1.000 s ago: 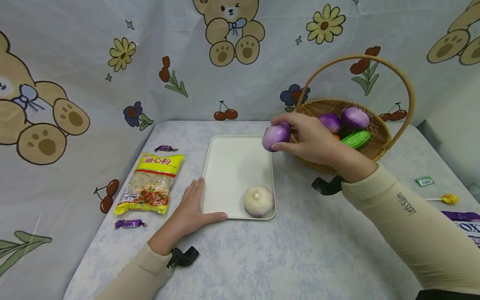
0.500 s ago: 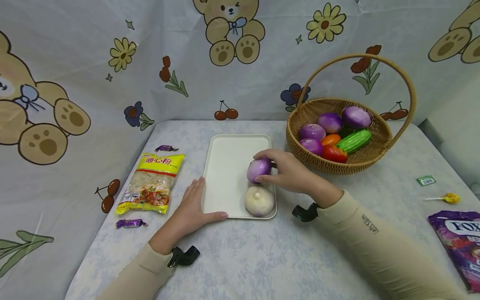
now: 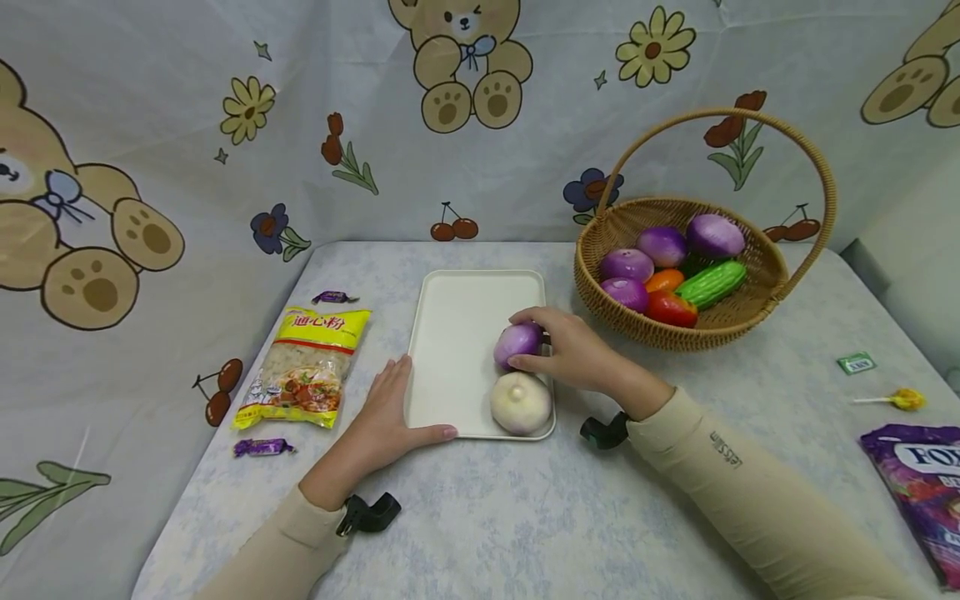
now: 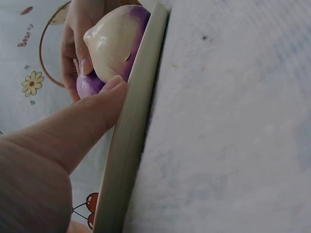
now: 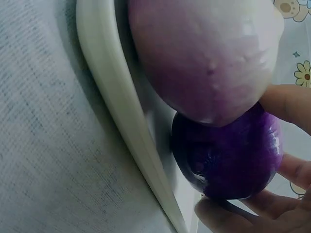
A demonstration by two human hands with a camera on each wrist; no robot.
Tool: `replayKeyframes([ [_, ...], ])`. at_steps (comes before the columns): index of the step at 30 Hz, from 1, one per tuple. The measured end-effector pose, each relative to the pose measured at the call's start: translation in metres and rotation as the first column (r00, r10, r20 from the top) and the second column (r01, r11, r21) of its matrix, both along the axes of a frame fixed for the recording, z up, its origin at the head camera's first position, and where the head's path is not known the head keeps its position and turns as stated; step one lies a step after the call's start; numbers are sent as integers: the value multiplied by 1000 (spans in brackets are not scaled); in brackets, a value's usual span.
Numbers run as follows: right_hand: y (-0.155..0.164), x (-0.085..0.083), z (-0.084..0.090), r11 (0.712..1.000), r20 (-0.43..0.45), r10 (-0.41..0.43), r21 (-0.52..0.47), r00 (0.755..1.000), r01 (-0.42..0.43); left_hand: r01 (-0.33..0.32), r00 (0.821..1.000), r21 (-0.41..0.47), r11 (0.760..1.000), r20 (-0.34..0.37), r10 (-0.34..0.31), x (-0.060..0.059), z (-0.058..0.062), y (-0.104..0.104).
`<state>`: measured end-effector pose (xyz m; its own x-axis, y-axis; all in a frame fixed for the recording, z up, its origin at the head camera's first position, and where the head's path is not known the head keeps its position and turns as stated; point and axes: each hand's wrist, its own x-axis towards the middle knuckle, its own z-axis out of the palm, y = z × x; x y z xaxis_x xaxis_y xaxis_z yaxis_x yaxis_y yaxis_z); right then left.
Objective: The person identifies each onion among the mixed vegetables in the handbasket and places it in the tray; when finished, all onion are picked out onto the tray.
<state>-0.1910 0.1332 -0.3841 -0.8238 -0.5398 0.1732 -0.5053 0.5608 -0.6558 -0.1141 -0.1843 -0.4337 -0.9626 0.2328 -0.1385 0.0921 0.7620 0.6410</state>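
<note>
My right hand [image 3: 573, 350] holds a purple onion [image 3: 516, 345] between thumb and fingers over the right side of a white tray [image 3: 453, 342]. In the right wrist view this onion [image 5: 228, 155] sits low by the tray, touching or very near a paler onion; I cannot tell if it bears on the tray. That pale onion [image 3: 520, 403], white on top and purple below, rests in the tray's near right corner. My left hand [image 3: 382, 421] lies at the tray's near left corner, fingers straight along the left side, its thumb at the near rim [image 4: 131, 136].
A wicker basket [image 3: 675, 333] at the back right holds several purple onions, a cucumber [image 3: 712, 283] and red and orange vegetables. Left of the tray lie a pasta bag [image 3: 303, 367] and purple candies [image 3: 262, 447]. A lollipop [image 3: 906, 399], green packet [image 3: 857, 362] and purple bag [image 3: 918, 492] lie right.
My right hand has carried the purple onion from the basket's left edge leftward and nearer, to the tray behind the pale onion. My left hand has stayed at the tray corner.
</note>
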Motion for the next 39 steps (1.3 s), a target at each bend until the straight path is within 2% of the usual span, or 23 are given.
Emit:
replayKeyframes([
  [17, 7, 2, 9, 999, -48, -14, 41, 999, 16, -2, 1000, -1, 1000, -1, 2, -1, 1, 1],
  [30, 8, 5, 31, 999, -101, 48, 18, 994, -46, -3, 1000, -2, 1000, -1, 3, -1, 3, 1],
  [39, 16, 5, 56, 997, -155, 59, 61, 986, -50, 5, 1000, -4, 1000, -1, -5, 1, 2, 0],
])
